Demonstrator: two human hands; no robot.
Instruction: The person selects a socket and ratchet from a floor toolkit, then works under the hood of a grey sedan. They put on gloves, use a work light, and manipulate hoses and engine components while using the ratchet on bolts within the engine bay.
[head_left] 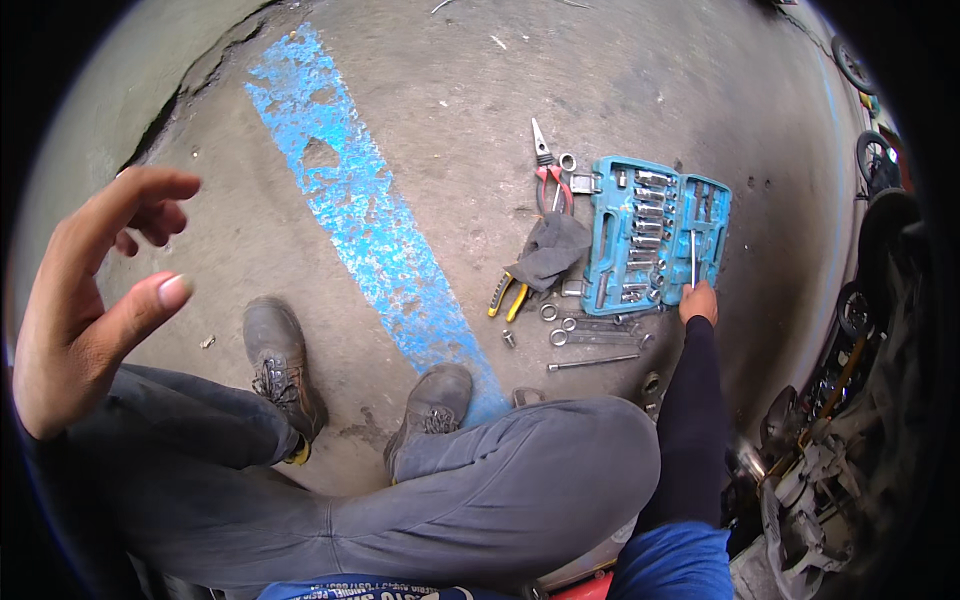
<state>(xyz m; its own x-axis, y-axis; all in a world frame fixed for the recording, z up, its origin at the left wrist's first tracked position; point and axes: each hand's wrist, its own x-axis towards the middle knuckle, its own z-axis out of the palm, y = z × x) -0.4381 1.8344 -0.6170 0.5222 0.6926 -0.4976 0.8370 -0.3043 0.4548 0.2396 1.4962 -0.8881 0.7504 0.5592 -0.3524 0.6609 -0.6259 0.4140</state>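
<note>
Far to the left of the case [604, 230], the left hand [65, 310] is raised, thumb and fingers spread well apart with nothing between them. Between it and the case, from left to right, come a boot [274, 340], a blue stripe [365, 215] painted on the floor [450, 120], and a second boot [440, 390] at the stripe's near end. Just left of the case, yellow handles [518, 302] stick out from beneath a grey cloth [550, 248]. Beyond the cloth, also left of the case, lie red pliers [543, 155] with a ring wrench [562, 168] close against them. On the case's near side are a small socket [509, 339], several wrenches [600, 338] and a thin rod [595, 362]. The case lies open on the floor, sockets [650, 210] in rows in its left half. Over its right half runs a silver bar [694, 258]. At the bar's near end is the right hand [699, 303], fingers curled; I cannot tell whether they grip the bar or only touch it. Right of the case, well apart, are wheels [872, 152] and, nearer the person, a heap of parts [815, 480].
</note>
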